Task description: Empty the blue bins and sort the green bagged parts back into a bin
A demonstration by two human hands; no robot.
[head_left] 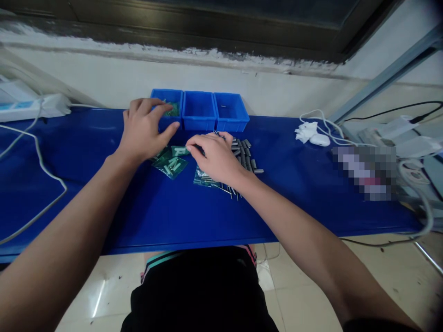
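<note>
My left hand point(143, 127) is over the front of the left blue bin point(167, 94), its fingers spread and thumb apart. Small green-tinted packets point(173, 109) lie inside that bin, partly behind the fingers. My right hand point(216, 154) is closed in a pinch at the edge of a small plastic bag point(179, 151) with pale pieces in it. Just below lies another bag point(171, 166) of white cylindrical pieces. Beneath and beside my right hand are grey cylinders point(246, 157), thin metal pins point(230, 190) and a clear bag point(205, 179), partly hidden by the hand.
The middle bin point(199, 110) and right bin point(231, 113) stand against the wall; a small piece lies in the right one. White cables point(51, 175) and a power strip point(41, 106) are at left. Crumpled tissue point(306, 132) and a white case point(320, 139) lie at right on the blue table point(145, 221).
</note>
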